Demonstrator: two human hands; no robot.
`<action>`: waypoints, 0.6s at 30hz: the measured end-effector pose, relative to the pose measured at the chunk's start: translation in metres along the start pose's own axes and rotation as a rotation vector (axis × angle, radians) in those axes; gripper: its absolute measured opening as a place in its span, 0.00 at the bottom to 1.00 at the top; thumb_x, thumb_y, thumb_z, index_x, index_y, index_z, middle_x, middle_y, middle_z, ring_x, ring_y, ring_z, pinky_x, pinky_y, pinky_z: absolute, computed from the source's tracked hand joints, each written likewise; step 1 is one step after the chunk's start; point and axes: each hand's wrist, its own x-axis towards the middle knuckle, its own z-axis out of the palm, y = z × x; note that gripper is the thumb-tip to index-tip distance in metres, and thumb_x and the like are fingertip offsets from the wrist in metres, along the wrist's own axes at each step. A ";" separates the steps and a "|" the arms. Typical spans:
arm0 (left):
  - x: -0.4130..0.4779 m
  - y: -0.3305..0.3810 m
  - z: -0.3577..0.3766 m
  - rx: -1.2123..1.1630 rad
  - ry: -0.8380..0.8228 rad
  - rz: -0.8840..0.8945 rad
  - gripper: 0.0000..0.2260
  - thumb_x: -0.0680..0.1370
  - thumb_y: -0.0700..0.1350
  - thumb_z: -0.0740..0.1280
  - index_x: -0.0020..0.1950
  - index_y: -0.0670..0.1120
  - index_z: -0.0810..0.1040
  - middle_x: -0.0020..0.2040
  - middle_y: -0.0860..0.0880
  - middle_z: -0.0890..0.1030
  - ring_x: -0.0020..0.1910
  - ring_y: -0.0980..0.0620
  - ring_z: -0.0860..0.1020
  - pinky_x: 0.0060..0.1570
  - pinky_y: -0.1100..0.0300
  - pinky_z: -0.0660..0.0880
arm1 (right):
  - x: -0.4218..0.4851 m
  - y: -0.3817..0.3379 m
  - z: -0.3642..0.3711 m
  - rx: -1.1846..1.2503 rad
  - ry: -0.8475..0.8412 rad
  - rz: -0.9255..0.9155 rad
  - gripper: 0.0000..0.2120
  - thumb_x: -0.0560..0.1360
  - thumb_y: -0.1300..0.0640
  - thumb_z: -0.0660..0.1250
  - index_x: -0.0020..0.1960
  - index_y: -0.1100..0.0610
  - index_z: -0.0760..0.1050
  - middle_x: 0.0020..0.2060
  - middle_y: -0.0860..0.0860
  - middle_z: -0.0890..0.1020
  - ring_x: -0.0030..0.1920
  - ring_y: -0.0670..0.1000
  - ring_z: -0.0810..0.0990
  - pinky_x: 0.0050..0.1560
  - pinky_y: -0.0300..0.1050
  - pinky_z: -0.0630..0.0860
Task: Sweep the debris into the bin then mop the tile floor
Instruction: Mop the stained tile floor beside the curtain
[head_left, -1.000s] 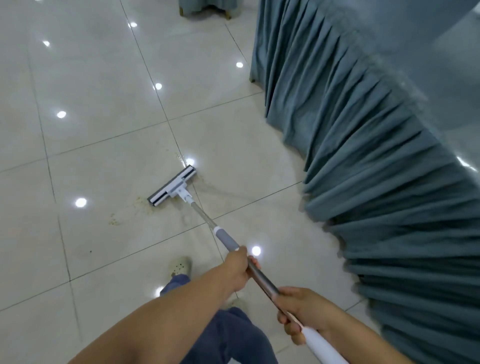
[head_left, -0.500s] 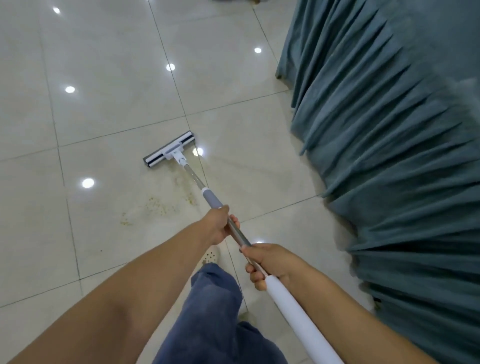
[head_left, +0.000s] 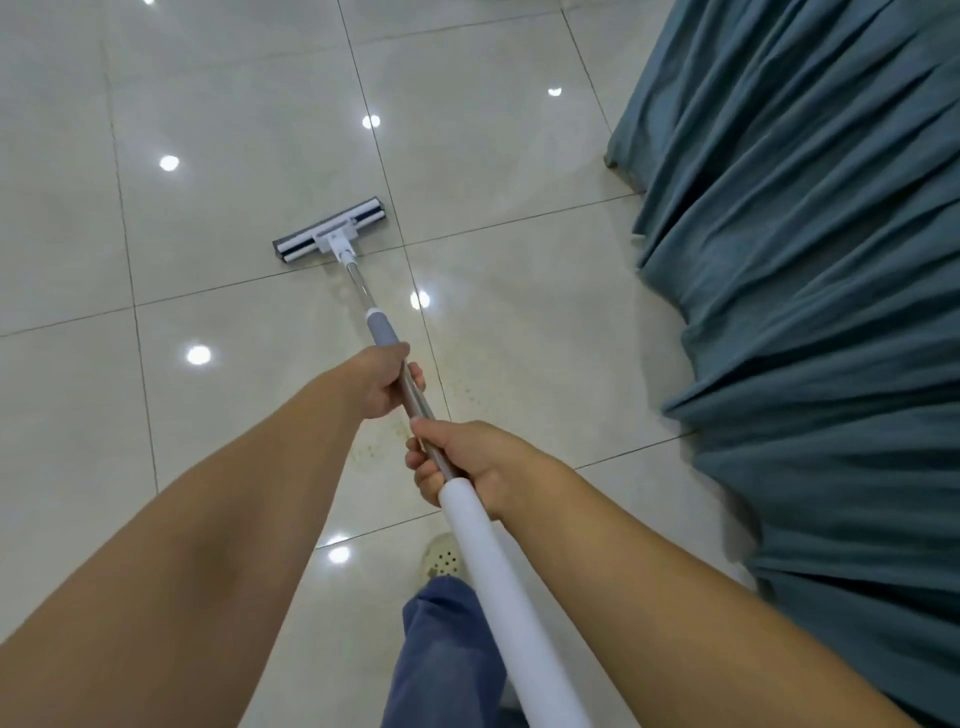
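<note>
A flat mop with a white and grey head (head_left: 330, 230) lies on the glossy cream tile floor (head_left: 218, 156), straddling a grout line ahead of me. Its metal pole runs back toward me through a grey sleeve (head_left: 382, 329) into a white handle (head_left: 498, 582). My left hand (head_left: 384, 382) grips the metal pole just below the grey sleeve. My right hand (head_left: 462, 462) grips the pole where the white handle begins, close behind the left. Faint yellowish-brown specks and smears (head_left: 467, 389) mark the tile beside and under my hands.
A pleated teal table skirt (head_left: 810, 291) hangs to the floor along the whole right side. My blue trouser leg (head_left: 447, 649) and a pale perforated shoe (head_left: 441, 556) are below the handle. Ceiling lights reflect as bright spots on the tiles.
The mop head has slid forward across the grout line, away from me and past the speckled patch. Both hands stayed on the pole, and the view has shifted left of the skirt.
</note>
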 end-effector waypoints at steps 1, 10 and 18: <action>0.000 -0.008 0.004 -0.009 0.015 -0.007 0.09 0.82 0.44 0.58 0.44 0.42 0.65 0.33 0.48 0.67 0.28 0.53 0.67 0.21 0.65 0.72 | -0.002 0.005 -0.008 0.020 -0.009 0.014 0.13 0.80 0.55 0.63 0.39 0.60 0.69 0.28 0.52 0.72 0.17 0.45 0.68 0.19 0.31 0.67; -0.067 -0.138 0.091 -0.313 -0.039 -0.052 0.10 0.81 0.44 0.62 0.42 0.42 0.67 0.32 0.48 0.66 0.28 0.53 0.66 0.21 0.67 0.72 | -0.080 0.082 -0.128 -0.019 0.056 0.026 0.13 0.79 0.53 0.64 0.40 0.60 0.71 0.24 0.50 0.73 0.18 0.43 0.68 0.17 0.32 0.67; -0.187 -0.343 0.195 -0.738 -0.203 -0.276 0.13 0.79 0.47 0.64 0.37 0.43 0.69 0.22 0.48 0.73 0.19 0.54 0.72 0.21 0.67 0.73 | -0.216 0.231 -0.284 -0.063 0.144 0.068 0.12 0.79 0.53 0.64 0.42 0.60 0.73 0.25 0.51 0.73 0.19 0.44 0.68 0.18 0.33 0.67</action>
